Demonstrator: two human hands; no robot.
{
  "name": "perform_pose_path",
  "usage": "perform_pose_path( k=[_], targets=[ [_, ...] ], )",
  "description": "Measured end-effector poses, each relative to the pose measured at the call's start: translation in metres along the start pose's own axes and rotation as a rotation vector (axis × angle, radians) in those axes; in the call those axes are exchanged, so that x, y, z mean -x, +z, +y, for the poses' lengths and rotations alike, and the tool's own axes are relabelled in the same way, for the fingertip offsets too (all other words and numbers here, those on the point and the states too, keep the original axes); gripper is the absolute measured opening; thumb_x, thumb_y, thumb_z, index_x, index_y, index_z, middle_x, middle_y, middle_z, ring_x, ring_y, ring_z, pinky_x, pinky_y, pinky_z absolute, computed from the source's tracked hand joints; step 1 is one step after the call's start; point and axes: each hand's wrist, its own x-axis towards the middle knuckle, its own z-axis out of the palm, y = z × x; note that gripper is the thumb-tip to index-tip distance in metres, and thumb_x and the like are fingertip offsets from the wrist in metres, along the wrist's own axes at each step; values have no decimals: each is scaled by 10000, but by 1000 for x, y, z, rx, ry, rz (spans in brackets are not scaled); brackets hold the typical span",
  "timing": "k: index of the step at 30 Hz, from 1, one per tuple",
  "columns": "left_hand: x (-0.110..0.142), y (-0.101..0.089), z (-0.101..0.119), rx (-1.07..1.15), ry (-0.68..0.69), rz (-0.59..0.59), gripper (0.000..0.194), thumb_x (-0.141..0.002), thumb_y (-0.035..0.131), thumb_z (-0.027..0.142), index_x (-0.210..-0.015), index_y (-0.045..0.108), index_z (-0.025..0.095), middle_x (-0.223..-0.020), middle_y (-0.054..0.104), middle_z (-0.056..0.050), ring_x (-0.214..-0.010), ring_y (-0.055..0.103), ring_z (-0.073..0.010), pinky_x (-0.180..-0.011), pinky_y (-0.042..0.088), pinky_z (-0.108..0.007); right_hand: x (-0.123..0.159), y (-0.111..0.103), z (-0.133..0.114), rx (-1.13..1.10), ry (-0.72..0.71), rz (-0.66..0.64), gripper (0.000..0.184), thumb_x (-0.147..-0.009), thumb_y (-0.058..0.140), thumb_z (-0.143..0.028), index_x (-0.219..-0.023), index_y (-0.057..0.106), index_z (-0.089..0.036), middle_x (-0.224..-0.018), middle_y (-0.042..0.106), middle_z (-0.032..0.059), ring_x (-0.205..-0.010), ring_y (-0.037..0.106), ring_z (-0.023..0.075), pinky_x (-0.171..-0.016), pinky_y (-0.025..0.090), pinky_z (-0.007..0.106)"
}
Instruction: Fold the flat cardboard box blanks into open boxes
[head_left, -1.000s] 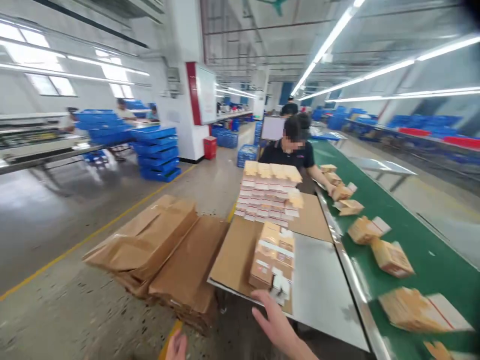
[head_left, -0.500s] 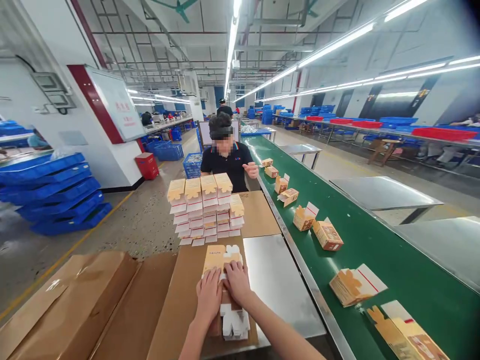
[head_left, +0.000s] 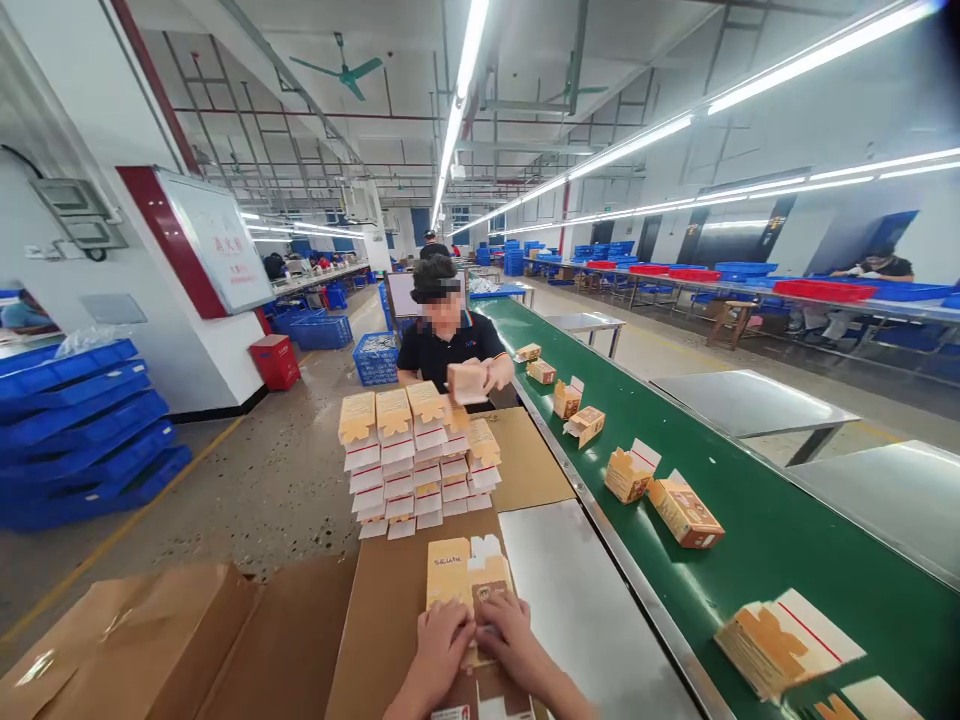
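Stacked blue plastic crates (head_left: 82, 420) line the far left wall, with a small red bin (head_left: 275, 361) beside a white pillar. In the left foreground lie large flat brown cardboard packs (head_left: 150, 640) (their far ends out of frame). On the brown cardboard sheet (head_left: 382, 620) covering the near end of the steel worktable (head_left: 585, 600), a tall pile of flat orange-and-white carton blanks (head_left: 416, 455) stands well beyond the hands.

The left hand (head_left: 439, 650) rests palm down, fingers curled, on the low stack of flat tan-and-white folding cartons (head_left: 465, 580) lying at the near table edge. The right hand (head_left: 506, 632) presses beside it, touching it, fingers bent over the top carton; whether either hand actually grips a carton cannot be told.

Across the table a seated co-worker in a black shirt (head_left: 446, 350) holds a tan carton (head_left: 469, 382) in both hands. To the right, the long green conveyor belt (head_left: 750, 520) carries folded-up tan cartons (head_left: 682, 512) spaced along its length, one large near the bottom right corner.
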Motion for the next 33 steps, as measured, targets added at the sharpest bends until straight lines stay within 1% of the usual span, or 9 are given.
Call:
perform_pose_path(
  k=[6, 12, 15, 17, 20, 22, 24, 28, 33],
  targets=[
    [7, 6, 2, 350, -105, 160, 288, -860, 501, 395, -688, 561, 171, -716, 589, 8, -782, 562, -156, -837, 416, -394, 8, 3, 9, -379, 66, 95, 261, -760, 584, -440, -633, 569, -213, -696, 587, -3, -772, 547, 211, -841, 383, 391],
    [18, -5, -42, 682, -332, 517, 418, -898, 362, 513, -804, 554, 154, -660, 541, 28, -578, 523, -98, -601, 464, -285, 11, -33, 52, -804, 230, 372, 472, -663, 523, -688, -600, 362, -249, -569, 376, -75, -534, 442, 130, -614, 462, 309],
    [45, -5, -58, 690, -417, 628, 455, -907, 301, 524, -856, 559, 152, -713, 575, 0, -652, 569, -124, -665, 487, -324, 19, -48, 65, -921, 289, 410, 506, -543, 674, -641, -577, 356, -248, -550, 355, -93, -488, 408, 111, -602, 474, 321],
    [61, -4, -54, 622, -472, 680, 483, -918, 219, 501, -1004, 552, 163, -935, 622, -83, -892, 605, -189, -811, 478, -409, 24, -49, 63, -974, 309, 385, 470, -543, 713, -599, -581, 407, -244, -550, 390, -89, -510, 433, 112, -623, 476, 320],
    [70, 0, -28, 433, -398, 631, 472, -907, 243, 490, -1237, 485, 254, -1421, 402, -116, -1333, 323, -266, -1082, 217, -531, 28, -44, 51, -1025, 311, 301, 373, -606, 735, -511, -599, 492, -228, -559, 455, -72, -567, 468, 114, -644, 457, 296],
    [63, 7, -4, 306, -215, 476, 448, -850, 423, 516, -1261, 491, 352, -1518, 277, -9, -1404, 177, -253, -1139, 49, -500, 29, -45, 44, -1050, 298, 262, 345, -613, 754, -466, -599, 517, -216, -558, 480, -64, -575, 468, 111, -636, 437, 286],
    [54, 18, 16, 208, -53, 308, 488, -776, 556, 515, -1246, 516, 391, -1508, 296, 18, -1402, 196, -246, -1150, 28, -472, 29, -55, 40, -1077, 273, 277, 354, -601, 767, -456, -591, 509, -213, -541, 474, -70, -557, 453, 105, -622, 418, 284],
    [47, 43, 29, 59, 9, 173, 548, -806, 521, 487, -1325, 448, 325, -1517, 244, -67, -1403, 186, -268, -1142, 44, -519, 28, -115, 36, -1122, 167, 405, 416, -567, 786, -471, -553, 461, -211, -507, 428, -86, -522, 409, 93, -602, 386, 289],
    [51, 52, 22, -59, -13, 133, 566, -821, 506, 443, -1360, 393, 311, -1535, 180, -84, -1413, 138, -267, -1133, 37, -540, 59, -237, 7, -1150, -35, 601, 456, -576, 800, -400, -493, 395, -209, -493, 294, -90, -482, 354, 76, -618, 382, 294]
  ],
)
